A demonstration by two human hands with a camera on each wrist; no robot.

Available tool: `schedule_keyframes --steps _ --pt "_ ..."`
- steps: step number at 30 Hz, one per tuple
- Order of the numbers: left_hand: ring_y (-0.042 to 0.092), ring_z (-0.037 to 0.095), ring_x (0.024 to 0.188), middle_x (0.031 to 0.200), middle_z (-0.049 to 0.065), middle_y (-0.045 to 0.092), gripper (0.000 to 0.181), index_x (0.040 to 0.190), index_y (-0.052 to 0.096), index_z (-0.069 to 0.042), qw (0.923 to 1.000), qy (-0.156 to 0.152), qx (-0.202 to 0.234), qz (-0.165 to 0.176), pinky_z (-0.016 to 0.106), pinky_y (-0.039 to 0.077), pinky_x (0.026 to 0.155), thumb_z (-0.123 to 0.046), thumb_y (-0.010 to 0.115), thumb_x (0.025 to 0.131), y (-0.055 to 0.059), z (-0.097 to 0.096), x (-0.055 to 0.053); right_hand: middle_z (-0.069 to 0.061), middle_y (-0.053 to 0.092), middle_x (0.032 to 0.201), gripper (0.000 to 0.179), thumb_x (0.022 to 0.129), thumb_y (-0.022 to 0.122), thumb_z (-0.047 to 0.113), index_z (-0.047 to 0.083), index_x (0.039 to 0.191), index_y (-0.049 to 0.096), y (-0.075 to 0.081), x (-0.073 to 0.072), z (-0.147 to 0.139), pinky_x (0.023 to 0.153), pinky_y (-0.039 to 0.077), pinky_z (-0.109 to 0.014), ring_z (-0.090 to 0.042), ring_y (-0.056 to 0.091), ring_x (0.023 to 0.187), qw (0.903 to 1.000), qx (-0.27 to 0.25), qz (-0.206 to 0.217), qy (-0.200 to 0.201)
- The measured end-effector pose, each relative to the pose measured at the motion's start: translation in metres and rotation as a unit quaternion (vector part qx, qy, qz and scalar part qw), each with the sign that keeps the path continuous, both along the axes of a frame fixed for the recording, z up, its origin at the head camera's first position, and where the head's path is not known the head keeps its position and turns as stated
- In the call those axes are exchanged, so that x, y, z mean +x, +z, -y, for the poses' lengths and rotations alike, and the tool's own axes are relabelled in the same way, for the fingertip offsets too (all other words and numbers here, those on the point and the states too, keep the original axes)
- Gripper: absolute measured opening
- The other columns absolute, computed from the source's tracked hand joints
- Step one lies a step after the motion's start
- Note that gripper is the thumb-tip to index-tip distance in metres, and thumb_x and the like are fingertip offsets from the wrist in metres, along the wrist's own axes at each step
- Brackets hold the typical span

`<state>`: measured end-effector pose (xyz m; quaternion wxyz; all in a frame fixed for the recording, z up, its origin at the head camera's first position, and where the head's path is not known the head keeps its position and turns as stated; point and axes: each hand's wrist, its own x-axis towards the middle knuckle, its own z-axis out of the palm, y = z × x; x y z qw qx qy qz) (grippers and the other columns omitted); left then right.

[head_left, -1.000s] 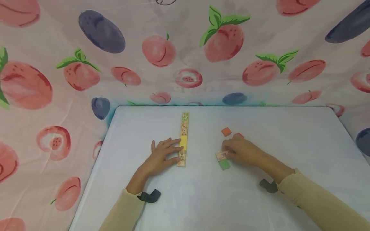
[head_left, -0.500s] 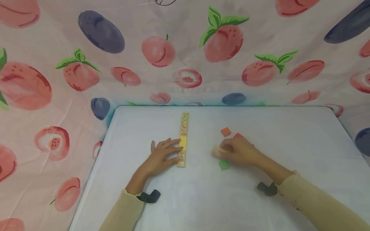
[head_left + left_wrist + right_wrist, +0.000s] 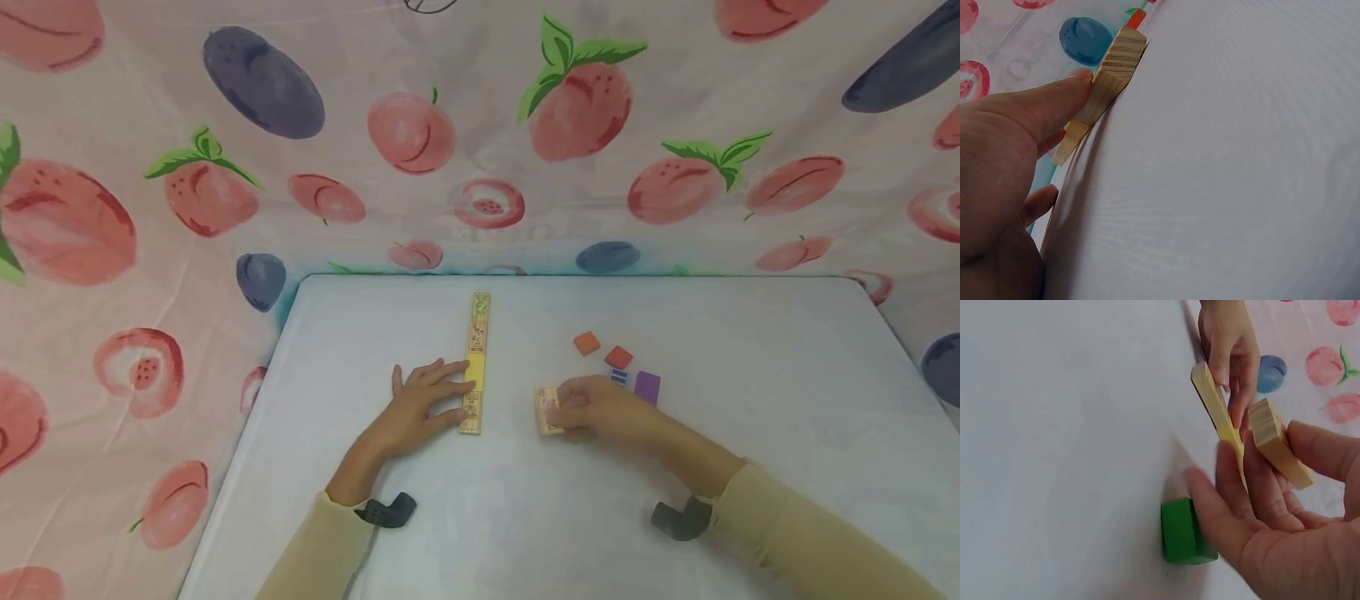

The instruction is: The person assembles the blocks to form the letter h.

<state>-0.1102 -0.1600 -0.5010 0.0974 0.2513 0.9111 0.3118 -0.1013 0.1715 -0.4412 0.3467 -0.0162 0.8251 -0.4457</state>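
My left hand [image 3: 420,412] lies beside a straight row of flat wooden blocks, its extended fingertips and thumb touching the row's left side. Printed pieces and a yellow block [image 3: 475,372] make up this row. In the left wrist view, the thumb presses against the wooden side of the row [image 3: 1107,94]. To the right, my right hand [image 3: 611,408] pinches a printed wooden block [image 3: 547,408] between thumb and fingers. The right wrist view shows that block [image 3: 1275,444] raised off the table, with a green block [image 3: 1179,531] standing below the fingers.
Beyond the right hand lie an orange block [image 3: 587,342], a red block [image 3: 618,357], a blue-and-white striped block [image 3: 618,377] and a purple block [image 3: 647,387]. A fruit-print cloth [image 3: 420,67] hangs behind the white table [image 3: 360,325].
My right hand has picked up the printed block from beside the green one and carried it left, turning it upright. The striped and purple blocks are uncovered. The left hand has stayed still.
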Motion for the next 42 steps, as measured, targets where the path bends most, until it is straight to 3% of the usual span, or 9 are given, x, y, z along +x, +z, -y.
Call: schedule_keyframes --steps 5,9,17,21,25,32,38,42 --pt "0.025 0.029 0.157 0.163 -0.012 0.04 0.045 0.14 0.063 -0.031 1.0 0.0 0.001 -0.002 0.073 -0.012 0.116 -0.043 0.068 0.098 0.0 0.001 0.0 -0.007 0.066 0.116 0.052 0.091 0.076 0.042 0.008 0.128 0.064 -0.003 0.004 0.001 0.084 0.058 -0.032 -0.021 0.061 0.106 0.9991 -0.033 0.018 -0.021" --pt "0.025 0.029 0.157 0.162 -0.012 0.04 0.045 0.141 0.063 -0.031 1.0 -0.001 0.002 -0.002 0.074 -0.012 0.116 -0.043 0.068 0.098 -0.001 0.001 -0.001 -0.009 0.066 0.115 0.052 0.09 0.077 0.041 0.006 0.126 0.063 -0.006 0.003 -0.002 0.086 0.06 -0.032 -0.021 0.064 0.104 0.9985 -0.036 0.017 -0.039" --pt "0.024 0.028 0.157 0.163 -0.013 0.04 0.045 0.141 0.062 -0.031 1.0 0.001 0.001 0.002 0.073 -0.012 0.117 -0.043 0.067 0.098 0.001 0.0 -0.002 -0.006 0.068 0.115 0.047 0.091 0.074 0.046 0.013 0.124 0.065 -0.004 -0.003 -0.009 0.08 0.057 -0.033 -0.022 0.061 0.103 0.9954 0.067 -0.059 -0.036" --pt "0.025 0.028 0.157 0.162 -0.012 0.04 0.045 0.141 0.062 -0.031 1.0 0.003 0.001 0.003 0.073 -0.012 0.117 -0.043 0.068 0.098 0.001 -0.001 -0.002 -0.008 0.069 0.11 0.047 0.091 0.075 0.038 0.018 0.131 0.06 -0.002 -0.004 -0.01 0.076 0.057 -0.033 -0.022 0.063 0.096 0.9932 0.082 -0.068 -0.045" --pt "0.025 0.028 0.157 0.162 -0.012 0.04 0.045 0.141 0.063 -0.031 1.0 0.004 -0.001 0.004 0.073 -0.011 0.117 -0.043 0.068 0.097 0.001 -0.001 -0.002 -0.007 0.071 0.103 0.048 0.09 0.077 0.032 0.022 0.134 0.06 -0.002 -0.003 -0.01 0.071 0.057 -0.032 -0.02 0.064 0.088 0.9905 0.088 -0.102 -0.029" --pt "0.024 0.028 0.157 0.162 -0.012 0.04 0.046 0.141 0.062 -0.032 1.0 0.002 -0.001 0.007 0.073 -0.012 0.117 -0.043 0.068 0.097 0.001 -0.001 -0.002 -0.004 0.076 0.108 0.036 0.088 0.079 0.027 0.019 0.122 0.069 -0.01 -0.002 -0.009 0.082 0.059 -0.039 -0.024 0.068 0.101 0.9717 0.116 -0.203 0.03" --pt "0.025 0.028 0.157 0.162 -0.012 0.04 0.045 0.141 0.062 -0.031 1.0 0.002 0.002 0.006 0.073 -0.012 0.116 -0.042 0.068 0.097 0.001 0.0 -0.001 -0.003 0.075 0.112 0.039 0.086 0.081 0.024 0.019 0.123 0.07 -0.011 0.0 -0.003 0.081 0.058 -0.039 -0.021 0.065 0.097 0.9688 0.136 -0.205 0.03" --pt "0.025 0.028 0.157 0.162 -0.012 0.04 0.045 0.141 0.063 -0.031 1.0 0.001 0.002 0.006 0.073 -0.012 0.116 -0.042 0.068 0.098 0.0 0.0 -0.001 -0.005 0.074 0.116 0.042 0.085 0.083 0.025 0.016 0.125 0.071 -0.01 0.001 0.0 0.09 0.057 -0.047 -0.027 0.066 0.105 0.9642 0.153 -0.213 0.037"
